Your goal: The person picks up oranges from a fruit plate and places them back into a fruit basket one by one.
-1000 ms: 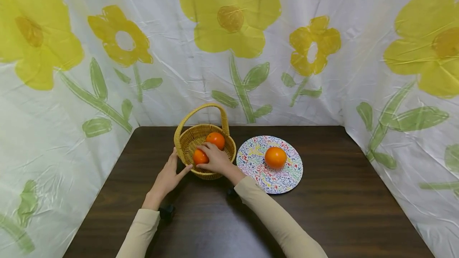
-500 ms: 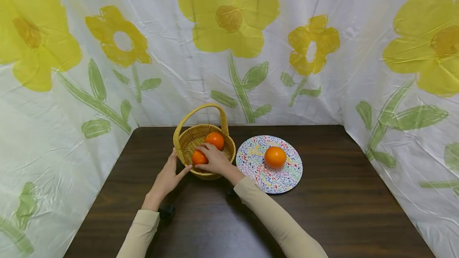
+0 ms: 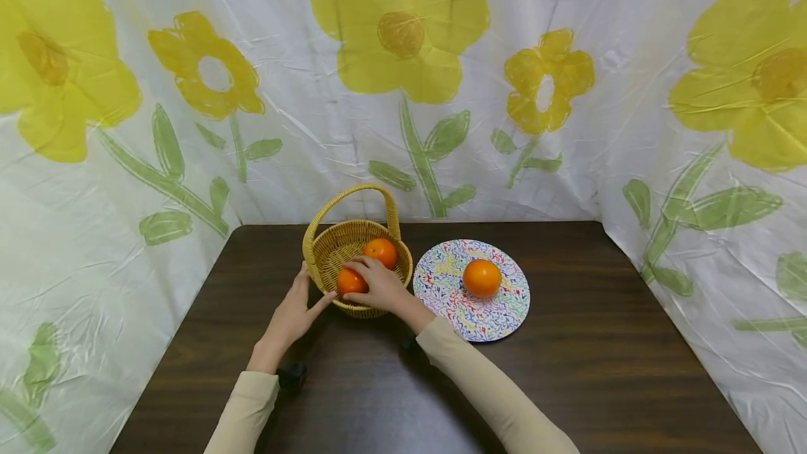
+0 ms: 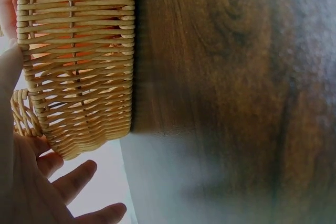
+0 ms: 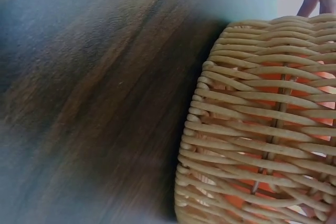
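A yellow wicker basket (image 3: pixel 318 252) with a tall arched handle stands on the table. My left hand (image 3: pixel 292 315) lies along its left side, thumb at the front rim. In the left wrist view, that hand's fingers (image 4: pixel 76 182) spread loosely past the weave. Inside the basket, my right hand (image 3: pixel 386 289) reaches over the front rim and holds an orange (image 3: pixel 350 281), with fingers over its top and thumb at the near side. Behind it in the basket sits a second orange (image 3: pixel 381 251). In the right wrist view, orange colour shows through the weave.
Right of the basket lies a round, white plate with multicoloured squiggles (image 3: pixel 441 300), bearing a third orange (image 3: pixel 482 279). The dark wooden table (image 3: pixel 599 342) ends at a flower-printed white curtain (image 3: pixel 290 132) at the back and sides.
The rear orange has rolled slightly, its stem spot now facing forward more. Both hands stay almost where they were; the whole view shifts a little.
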Tool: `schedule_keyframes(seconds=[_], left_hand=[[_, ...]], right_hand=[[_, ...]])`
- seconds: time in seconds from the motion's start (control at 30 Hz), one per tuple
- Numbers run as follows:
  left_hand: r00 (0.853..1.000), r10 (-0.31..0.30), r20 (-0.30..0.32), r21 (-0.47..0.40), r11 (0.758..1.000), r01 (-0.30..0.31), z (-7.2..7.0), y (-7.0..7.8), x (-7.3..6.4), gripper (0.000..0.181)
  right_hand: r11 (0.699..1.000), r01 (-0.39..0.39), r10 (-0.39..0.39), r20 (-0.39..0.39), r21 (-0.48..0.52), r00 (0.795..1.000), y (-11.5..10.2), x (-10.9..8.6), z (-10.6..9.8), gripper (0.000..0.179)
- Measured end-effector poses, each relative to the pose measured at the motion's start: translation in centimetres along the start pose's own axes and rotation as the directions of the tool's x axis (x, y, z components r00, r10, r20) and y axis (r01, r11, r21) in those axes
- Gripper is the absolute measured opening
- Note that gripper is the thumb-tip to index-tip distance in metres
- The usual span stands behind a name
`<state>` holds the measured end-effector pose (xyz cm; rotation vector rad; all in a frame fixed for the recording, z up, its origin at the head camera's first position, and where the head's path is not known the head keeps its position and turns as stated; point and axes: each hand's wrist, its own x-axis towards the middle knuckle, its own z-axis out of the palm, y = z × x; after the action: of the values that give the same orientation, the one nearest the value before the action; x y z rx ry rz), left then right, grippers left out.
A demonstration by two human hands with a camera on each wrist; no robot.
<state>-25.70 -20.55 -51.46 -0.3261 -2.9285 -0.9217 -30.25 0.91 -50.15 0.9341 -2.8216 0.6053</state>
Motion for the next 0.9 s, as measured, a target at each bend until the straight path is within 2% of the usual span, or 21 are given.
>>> schedule_keyframes(seconds=[0.33,0.63,0.9], left_hand=[[1.0,-0.002,0.01,-0.009,1.0,0.002,0.2,-0.1,-0.3,0.088],[1.0,-0.007,0.006,-0.01,1.0,0.008,-0.1,0.0,-0.1,0.089],[1.0,-0.007,0.007,0.001,1.0,0.007,0.1,-0.1,0.0,0.089]], right_hand=[[0.998,0.019,-0.018,-0.032,0.052,0.999,0.2,-1.3,-0.3,0.06],[0.997,0.055,-0.048,-0.108,0.061,0.993,0.7,-2.0,-1.2,0.053],[0.996,0.046,-0.035,-0.144,0.078,0.989,1.2,-2.6,-2.1,0.053]])
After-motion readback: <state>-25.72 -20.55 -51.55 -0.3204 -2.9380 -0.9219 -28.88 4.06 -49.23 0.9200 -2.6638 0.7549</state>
